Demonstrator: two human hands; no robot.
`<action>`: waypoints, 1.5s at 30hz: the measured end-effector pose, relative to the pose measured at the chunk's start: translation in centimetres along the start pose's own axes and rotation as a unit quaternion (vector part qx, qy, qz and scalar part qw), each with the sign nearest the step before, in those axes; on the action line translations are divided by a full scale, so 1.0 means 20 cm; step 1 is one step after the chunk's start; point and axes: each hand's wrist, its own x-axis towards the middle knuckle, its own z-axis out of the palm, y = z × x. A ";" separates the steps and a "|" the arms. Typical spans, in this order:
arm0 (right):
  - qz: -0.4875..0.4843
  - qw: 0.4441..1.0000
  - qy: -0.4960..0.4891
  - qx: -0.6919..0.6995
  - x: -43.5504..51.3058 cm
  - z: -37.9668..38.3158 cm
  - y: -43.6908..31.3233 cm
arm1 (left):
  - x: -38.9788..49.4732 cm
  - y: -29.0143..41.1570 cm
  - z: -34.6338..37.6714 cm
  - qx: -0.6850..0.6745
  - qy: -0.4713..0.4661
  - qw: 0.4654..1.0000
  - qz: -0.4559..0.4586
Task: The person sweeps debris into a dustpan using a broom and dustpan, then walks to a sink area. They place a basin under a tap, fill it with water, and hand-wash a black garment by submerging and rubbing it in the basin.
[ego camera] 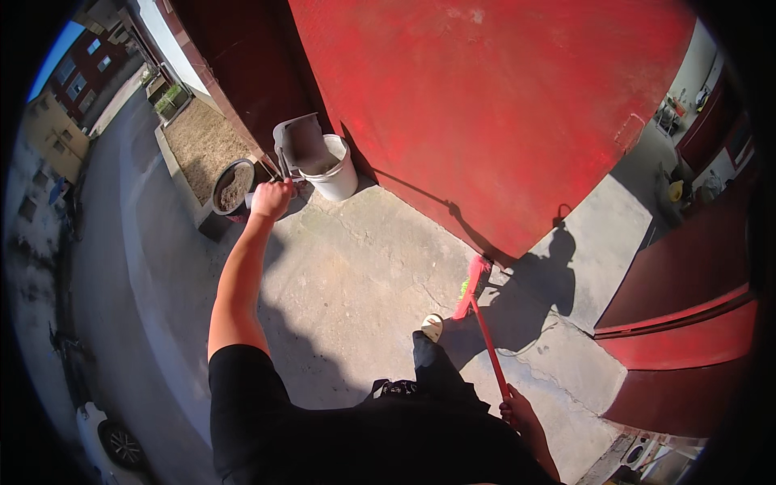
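My left hand (271, 199) reaches far out, fingers closed around what looks like the handle of a grey dustpan (301, 142). The dustpan's pan is tilted beside and partly over the rim of a white plastic bucket (337, 182). That bucket stands on the concrete, close to the base of the red door. Low at my right side, my right hand (518, 409) grips the red stick of a broom (491, 351). Pink and green bristles on the broom head (473, 288) rest at the ground near my shoe (432, 327).
A large red metal door (461, 109) stands ahead, my shadow falling across its lower corner. Left of the bucket are a round pot of soil (233, 187) and a kerbed bed of dry grass (206, 142). A white car (109, 436) is parked at lower left.
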 end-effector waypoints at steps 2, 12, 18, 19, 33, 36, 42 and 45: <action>0.018 1.000 0.010 -0.008 0.07 0.06 -0.18 | 0.22 0.18 0.31 0.038 0.009 0.991 0.126; 0.051 0.998 -0.002 0.031 0.13 0.35 -0.61 | 0.33 1.13 1.15 0.240 -0.232 0.865 0.374; 0.026 0.998 0.029 0.045 0.13 0.58 -0.55 | 0.45 1.05 1.16 0.166 -0.246 0.895 0.334; 0.024 0.998 0.032 0.048 0.13 0.61 -0.53 | 0.49 1.01 1.15 0.154 -0.252 0.899 0.324; -0.040 0.976 0.053 0.206 0.09 0.51 -0.33 | 0.79 -0.29 -0.64 -0.025 -0.047 0.976 -0.209; -0.057 0.961 0.033 0.267 0.11 0.31 -0.34 | 0.53 -0.21 -0.96 -0.098 -0.039 0.981 -0.161; -0.046 0.976 0.026 0.211 -0.01 -0.42 -0.34 | 0.40 0.63 -1.23 -0.094 -0.104 0.985 -0.098; -0.052 0.984 0.084 0.146 -0.25 -0.75 -0.37 | 0.41 1.10 -1.23 -0.127 -0.118 0.984 -0.052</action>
